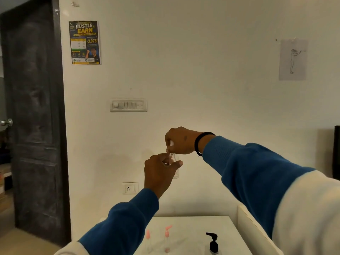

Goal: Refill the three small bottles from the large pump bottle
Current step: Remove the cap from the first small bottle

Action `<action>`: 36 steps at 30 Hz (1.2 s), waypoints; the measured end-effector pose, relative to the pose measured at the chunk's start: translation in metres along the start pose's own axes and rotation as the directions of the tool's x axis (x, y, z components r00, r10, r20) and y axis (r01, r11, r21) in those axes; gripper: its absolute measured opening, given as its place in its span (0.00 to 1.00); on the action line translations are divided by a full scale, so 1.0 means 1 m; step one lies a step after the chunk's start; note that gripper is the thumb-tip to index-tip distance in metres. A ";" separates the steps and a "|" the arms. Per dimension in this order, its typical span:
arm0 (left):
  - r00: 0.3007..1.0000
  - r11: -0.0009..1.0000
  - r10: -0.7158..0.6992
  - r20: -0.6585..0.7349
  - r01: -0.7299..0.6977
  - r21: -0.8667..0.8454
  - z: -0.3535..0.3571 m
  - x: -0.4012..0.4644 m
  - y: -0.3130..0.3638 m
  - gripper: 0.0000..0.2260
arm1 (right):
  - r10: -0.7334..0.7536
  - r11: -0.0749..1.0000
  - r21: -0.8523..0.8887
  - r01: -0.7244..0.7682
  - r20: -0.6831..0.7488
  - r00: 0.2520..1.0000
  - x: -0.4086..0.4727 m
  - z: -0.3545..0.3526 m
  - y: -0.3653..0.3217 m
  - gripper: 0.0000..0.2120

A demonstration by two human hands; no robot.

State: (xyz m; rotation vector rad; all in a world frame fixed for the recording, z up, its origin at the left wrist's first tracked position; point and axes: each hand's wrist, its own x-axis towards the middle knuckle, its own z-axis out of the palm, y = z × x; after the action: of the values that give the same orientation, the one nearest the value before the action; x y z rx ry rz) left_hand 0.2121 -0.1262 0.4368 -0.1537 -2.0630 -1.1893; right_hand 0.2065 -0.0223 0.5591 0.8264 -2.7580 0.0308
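Up at chest height, before the wall: both hands meet on one small clear bottle [175, 165], well above the desk [191, 234].
Right fingers [168, 150]: the right hand [181, 140] pinches something pale at the bottle's neck, probably its cap or pump top; too small to tell which.
Left fingers [176, 163]: the left hand [159, 171] is curled round the bottle's body, thumb across the front.
Handling: looks light, stiff, thin-walled and smooth, likely slippery if wet; best held round the body, twisting only at the neck.
Other small bottles: two clear ones with pink tops [148, 234] [167, 231] stand on the desk.
Large pump bottle [213, 242]: dark, upright on the desk, right of the pink-topped pair, apart from them.
Judgement: opening comes first; no filling visible.
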 end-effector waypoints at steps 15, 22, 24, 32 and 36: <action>1.000 1.000 -0.027 -0.005 0.027 0.007 0.002 0.001 -0.005 0.12 | 0.028 1.000 0.010 -0.027 -0.056 0.998 0.002 0.006 0.002 0.13; 0.999 0.999 -0.043 0.006 0.043 0.011 0.003 0.000 -0.008 0.11 | -0.001 0.999 0.048 0.003 -0.035 0.999 -0.003 0.004 0.000 0.20; 0.999 0.999 -0.032 0.003 0.032 0.028 0.003 0.000 -0.007 0.11 | 0.039 0.999 0.030 -0.036 -0.101 0.994 -0.001 0.006 0.003 0.24; 1.000 0.999 -0.026 0.010 0.026 0.022 0.003 -0.001 -0.008 0.11 | 0.019 0.998 0.059 -0.017 -0.047 0.999 0.000 0.010 0.005 0.11; 0.999 0.998 -0.039 0.001 0.039 0.041 0.005 -0.001 -0.014 0.12 | -0.001 0.997 0.079 -0.003 0.047 0.999 -0.001 0.008 0.004 0.13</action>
State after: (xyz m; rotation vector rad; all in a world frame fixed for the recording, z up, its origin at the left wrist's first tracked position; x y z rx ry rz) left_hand 0.2045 -0.1299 0.4248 -0.0955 -2.0992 -1.1705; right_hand 0.2033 -0.0187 0.5510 0.8560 -2.8179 0.1232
